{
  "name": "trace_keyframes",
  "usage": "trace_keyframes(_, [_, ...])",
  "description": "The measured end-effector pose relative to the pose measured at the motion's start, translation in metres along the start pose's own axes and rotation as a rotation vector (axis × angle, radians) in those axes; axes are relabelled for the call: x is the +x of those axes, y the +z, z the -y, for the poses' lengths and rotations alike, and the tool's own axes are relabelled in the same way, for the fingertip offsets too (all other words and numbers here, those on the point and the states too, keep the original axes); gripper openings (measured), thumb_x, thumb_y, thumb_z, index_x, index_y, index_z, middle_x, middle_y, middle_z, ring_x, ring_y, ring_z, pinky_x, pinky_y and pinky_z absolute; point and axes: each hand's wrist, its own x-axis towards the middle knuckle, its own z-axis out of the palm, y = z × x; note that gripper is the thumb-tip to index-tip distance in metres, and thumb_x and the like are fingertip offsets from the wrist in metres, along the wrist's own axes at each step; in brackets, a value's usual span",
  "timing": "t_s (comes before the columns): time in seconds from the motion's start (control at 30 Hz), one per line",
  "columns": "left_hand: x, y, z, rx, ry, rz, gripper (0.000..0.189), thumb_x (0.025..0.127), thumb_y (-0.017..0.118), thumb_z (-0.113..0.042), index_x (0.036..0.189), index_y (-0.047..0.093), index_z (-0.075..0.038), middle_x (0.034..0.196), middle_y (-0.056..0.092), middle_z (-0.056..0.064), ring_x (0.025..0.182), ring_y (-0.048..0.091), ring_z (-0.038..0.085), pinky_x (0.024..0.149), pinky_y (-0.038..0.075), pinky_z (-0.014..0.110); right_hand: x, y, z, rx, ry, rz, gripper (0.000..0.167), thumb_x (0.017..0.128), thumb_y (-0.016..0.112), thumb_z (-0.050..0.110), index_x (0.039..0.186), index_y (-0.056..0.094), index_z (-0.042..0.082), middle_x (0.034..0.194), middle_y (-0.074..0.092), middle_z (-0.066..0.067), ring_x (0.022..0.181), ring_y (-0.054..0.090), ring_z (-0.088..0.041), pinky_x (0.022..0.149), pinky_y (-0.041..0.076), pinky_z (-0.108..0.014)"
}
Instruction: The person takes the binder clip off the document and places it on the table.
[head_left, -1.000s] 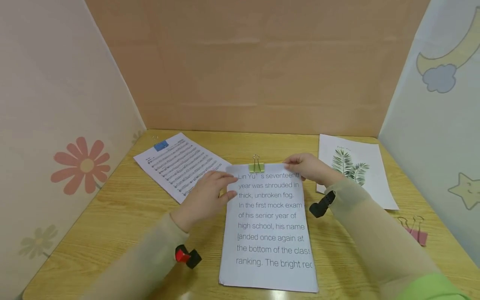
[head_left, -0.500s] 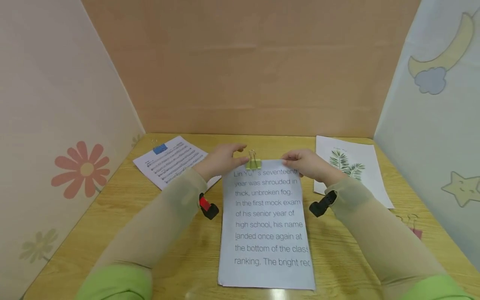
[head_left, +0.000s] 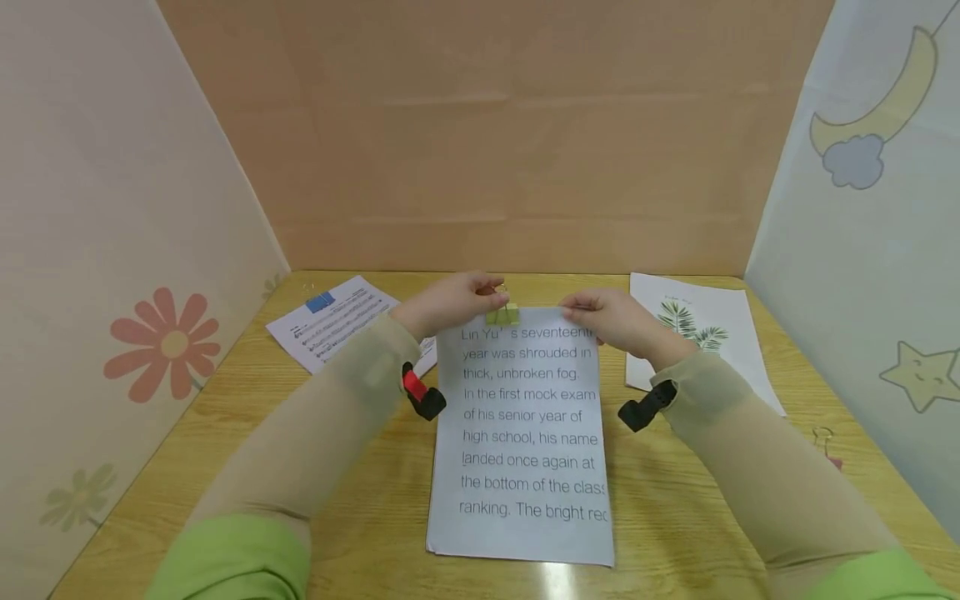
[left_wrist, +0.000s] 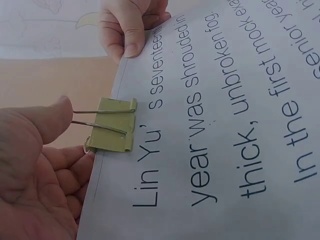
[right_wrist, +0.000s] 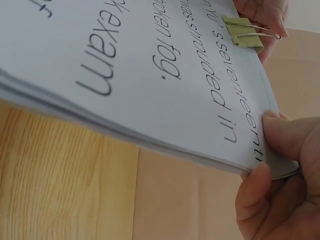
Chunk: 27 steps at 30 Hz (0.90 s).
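Behind the fingers (right_wrist: pixel 255 192), black wrist-worn blocks (head_left: pixel 429 405) are showing, the left bearing a red patch (head_left: pixel 413 385); sheer sleeves (head_left: pixel 382 358) are running back toward bright green cloth (head_left: pixel 232 558).

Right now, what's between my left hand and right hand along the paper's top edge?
The left wrist view shows the green clip, at your left hand, then bare paper up to your right hand.

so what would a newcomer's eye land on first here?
The stack of printed sheets, front and centre in the head view with its big black text. Then the yellow-green binder clip on its top edge: the left hand is at its wire handles, while the right hand grips the sheets near the top right corner. Third, the red flower on the left wall.
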Motion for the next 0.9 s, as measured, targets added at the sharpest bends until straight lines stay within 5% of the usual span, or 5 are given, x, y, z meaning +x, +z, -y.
trace_keyframes(0.43, [-0.004,-0.004,-0.010,-0.012,0.020,-0.017,0.054,0.097,0.053,-0.045,0.142,0.047,-0.017,0.130,0.055,-0.001,0.116,0.050,0.017,0.104,0.037,0.041,-0.005,-0.006,0.009,-0.002,-0.019,-0.026,0.028,0.101,0.052,0.022,0.119,0.064,0.004,0.101,0.069,-0.011,0.083,0.065,-0.022,0.070,0.054,-0.035])
trace_keyframes(0.9, [-0.005,0.010,-0.021,-0.086,-0.034,-0.169,0.038,0.097,0.056,-0.037,0.130,0.059,-0.018,0.126,0.059,-0.002,0.111,0.053,0.015,0.102,0.040,0.038,-0.007,-0.006,0.014,-0.010,-0.026,-0.029,0.028,0.100,0.052,0.021,0.120,0.064,0.004,0.102,0.069,-0.012,0.082,0.066,-0.022,0.070,0.054,-0.035])
